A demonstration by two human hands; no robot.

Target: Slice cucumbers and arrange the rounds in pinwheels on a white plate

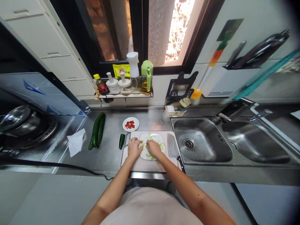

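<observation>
Left hand: here it is, the left hand (134, 149) in over the left side of the plate, fingers curved and slightly apart, thumb toward the middle; whether it pinches a slice, I can't tell.
Right hand: and the right hand (153, 148) reaches in from the other side, fingers bunched together and pointing down at the plate's middle; what is between the fingertips is hidden.
Cucumber slices: pale green cucumber slices (150, 136), fanned in small groups around the white plate (144, 155), at the far side, right, near side and by the left hand.
Cutting board: the plate sits on a light cutting board (138, 167) at the counter's near edge.
Knife: over on the board's right goes the knife (172, 145), broad blade flat beside the plate, black handle angled toward the near right corner.
Red pieces: chopped red pieces (130, 125) in a small round dish (124, 126), just beyond the board.
Cucumbers: a short dark cucumber piece (122, 141) lies just left of the board; farther left, two long cucumbers (97, 131) side by side, then a crumpled white paper towel (76, 142).
Sink: a double steel sink (202, 140) on the right.
Shelf: up at the window, a narrow shelf (126, 95) carries bottles and white-lidded jars.
</observation>
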